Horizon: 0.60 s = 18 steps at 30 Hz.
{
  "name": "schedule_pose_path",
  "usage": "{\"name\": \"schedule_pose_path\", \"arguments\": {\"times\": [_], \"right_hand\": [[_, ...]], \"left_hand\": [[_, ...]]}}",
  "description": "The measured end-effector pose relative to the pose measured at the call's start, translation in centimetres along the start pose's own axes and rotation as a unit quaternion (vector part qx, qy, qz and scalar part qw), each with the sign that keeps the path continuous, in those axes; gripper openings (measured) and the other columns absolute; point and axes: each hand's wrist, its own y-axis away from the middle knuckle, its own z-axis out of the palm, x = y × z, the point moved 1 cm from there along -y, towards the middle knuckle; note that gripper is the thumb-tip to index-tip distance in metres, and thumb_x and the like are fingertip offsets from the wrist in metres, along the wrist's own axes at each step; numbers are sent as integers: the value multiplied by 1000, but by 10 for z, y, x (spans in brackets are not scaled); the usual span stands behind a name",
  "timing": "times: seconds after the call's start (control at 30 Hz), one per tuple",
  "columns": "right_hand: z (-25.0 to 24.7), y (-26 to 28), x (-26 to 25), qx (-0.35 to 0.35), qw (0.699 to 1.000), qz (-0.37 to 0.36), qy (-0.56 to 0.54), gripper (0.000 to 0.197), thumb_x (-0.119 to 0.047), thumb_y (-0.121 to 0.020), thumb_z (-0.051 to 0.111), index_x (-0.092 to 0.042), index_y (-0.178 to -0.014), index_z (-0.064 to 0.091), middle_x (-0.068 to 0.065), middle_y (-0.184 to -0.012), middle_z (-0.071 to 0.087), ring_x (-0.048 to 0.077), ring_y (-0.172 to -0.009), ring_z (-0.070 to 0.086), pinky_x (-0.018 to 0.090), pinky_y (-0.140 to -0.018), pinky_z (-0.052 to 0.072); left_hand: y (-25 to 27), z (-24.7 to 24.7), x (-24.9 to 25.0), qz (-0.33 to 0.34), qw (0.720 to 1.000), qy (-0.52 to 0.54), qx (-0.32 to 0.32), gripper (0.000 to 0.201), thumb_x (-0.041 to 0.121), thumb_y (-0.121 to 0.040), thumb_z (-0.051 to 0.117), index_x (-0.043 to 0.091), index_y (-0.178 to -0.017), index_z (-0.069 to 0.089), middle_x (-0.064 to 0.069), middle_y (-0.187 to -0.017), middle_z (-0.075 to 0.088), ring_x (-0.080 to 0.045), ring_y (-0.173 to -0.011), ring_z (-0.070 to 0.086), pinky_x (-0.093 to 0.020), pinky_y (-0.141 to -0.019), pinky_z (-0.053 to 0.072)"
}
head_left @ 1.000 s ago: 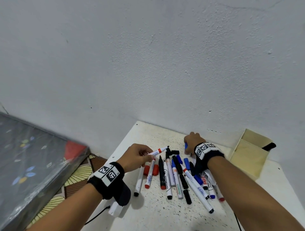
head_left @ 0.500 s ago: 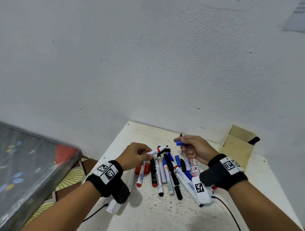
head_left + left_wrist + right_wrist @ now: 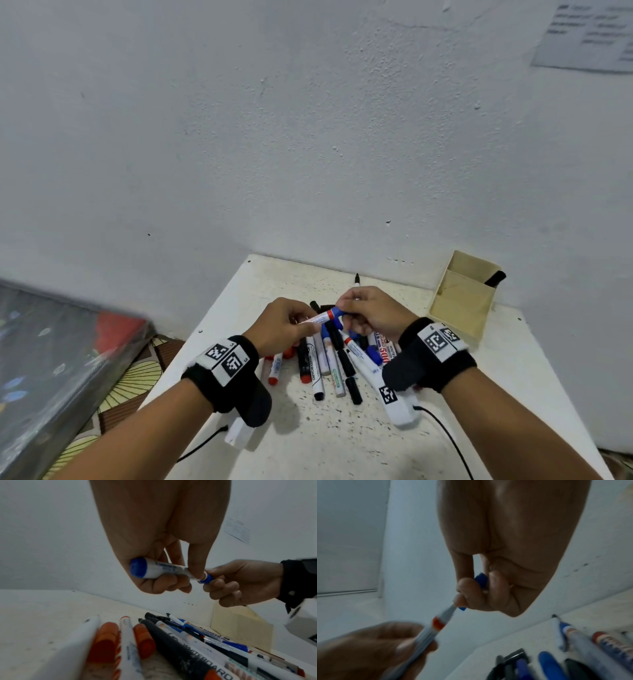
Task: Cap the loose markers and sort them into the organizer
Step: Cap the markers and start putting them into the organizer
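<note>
My left hand (image 3: 284, 325) grips a white marker (image 3: 317, 318) with a blue end (image 3: 138, 567) and an orange band. My right hand (image 3: 368, 313) pinches a blue cap (image 3: 337, 312), seen between its fingers (image 3: 481, 580), at the marker's tip. Both hands meet above a pile of loose markers (image 3: 337, 359) on the white table (image 3: 342, 445). In the left wrist view the cap (image 3: 206, 578) sits on the marker's nose. The beige organizer (image 3: 462, 301) stands at the back right with one black marker (image 3: 495, 278) in it.
Two loose orange caps (image 3: 106, 641) lie at the pile's left side. A thin black pen (image 3: 357, 279) lies behind the hands near the wall. A dark patterned mattress (image 3: 51, 359) is on the left. Black cables (image 3: 448, 442) trail over the table's front.
My right hand picked a blue cap out of the pile and carried it left to the marker's tip. My left hand kept hold of the marker.
</note>
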Motion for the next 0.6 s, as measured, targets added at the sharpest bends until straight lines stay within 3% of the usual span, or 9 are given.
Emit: {"name": "schedule_pose_path", "arguments": {"times": [0.07, 0.17, 0.23, 0.33, 0.43, 0.5, 0.6], "right_hand": [[-15, -5, 4, 62, 998, 12, -6, 6, -10, -94, 56, -7, -91, 59, 8, -63, 62, 10, -42, 46, 17, -36, 29], [-31, -13, 17, 127, 983, 69, 115, 13, -3, -91, 55, -9, -101, 61, 9, -74, 64, 12, -49, 45, 16, -38, 31], [-30, -17, 22, 95, 967, 77, 224, 29, 0, -90, 50, -11, -115, 61, 7, -82, 61, 11, -56, 48, 17, -46, 37], [-33, -11, 17, 106, 925, 23, 365, 34, -6, -90, 54, -17, -122, 61, 5, -105, 60, 16, -86, 56, 21, -73, 39], [-35, 5, 13, 30, 894, 15, 446, 29, -4, -81, 65, -20, -105, 67, -1, -97, 58, 16, -90, 57, 21, -71, 43], [-29, 16, 17, -44, 854, 56, 516, 32, -4, -78, 70, -20, -105, 66, -3, -97, 54, 16, -88, 56, 24, -70, 48], [-24, 20, 26, -55, 819, 82, 565, 43, -9, -73, 77, -21, -112, 61, 2, -110, 53, 22, -96, 58, 32, -78, 53]], "left_hand": [[2, -4, -4, -6, 1000, -21, 14, 12, 20, -85, 72, 10, -90, 73, 0, -66, 61, -4, -49, 48, -19, -52, 40], [6, -10, -6, -19, 1000, -17, 15, 11, 21, -84, 71, 11, -89, 73, 3, -63, 59, -10, -53, 50, -22, -53, 41], [7, -12, -6, -23, 1000, -16, 14, 11, 22, -84, 71, 12, -90, 72, 3, -63, 61, -11, -53, 52, -21, -53, 42], [5, -13, -6, -20, 1000, -14, 8, 11, 22, -85, 71, 12, -91, 72, 4, -63, 61, -10, -53, 52, -21, -52, 41], [4, -9, -7, -18, 1000, -15, -3, 13, 20, -85, 70, 10, -93, 72, 2, -64, 60, -12, -53, 51, -19, -50, 40], [3, -6, -8, -21, 1000, -16, -6, 11, 18, -86, 69, 10, -93, 72, 1, -65, 60, -10, -52, 50, -19, -51, 40], [1, 0, -9, -26, 999, -14, -15, 11, 20, -86, 70, 12, -93, 72, 0, -68, 63, -6, -48, 51, -20, -51, 41]]}}
